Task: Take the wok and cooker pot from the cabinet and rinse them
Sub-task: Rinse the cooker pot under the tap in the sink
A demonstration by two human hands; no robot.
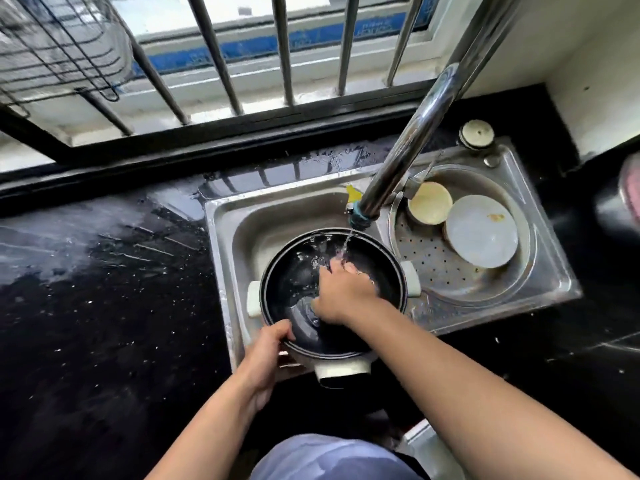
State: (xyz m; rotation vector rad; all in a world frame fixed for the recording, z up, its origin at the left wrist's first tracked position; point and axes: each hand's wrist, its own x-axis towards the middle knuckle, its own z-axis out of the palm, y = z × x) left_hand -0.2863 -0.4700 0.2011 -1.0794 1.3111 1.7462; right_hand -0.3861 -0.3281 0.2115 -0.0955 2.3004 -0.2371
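The cooker pot (294,271), black inside with white side handles, sits tilted in the left sink basin (242,223). My left hand (265,351) grips its near rim. My right hand (341,294) is down inside the pot, fingers spread against the wet inner wall. A thin stream of water falls from the tap spout (362,218) onto my right hand and splashes in the pot. No wok shows in this view.
A steel tap pipe (426,112) slants across the sink. The right round basin (519,271) holds a cream bowl (431,202) and a white plate (481,230). Wet black counter (104,289) lies left. Window bars (284,46) and a wire rack (59,46) stand behind.
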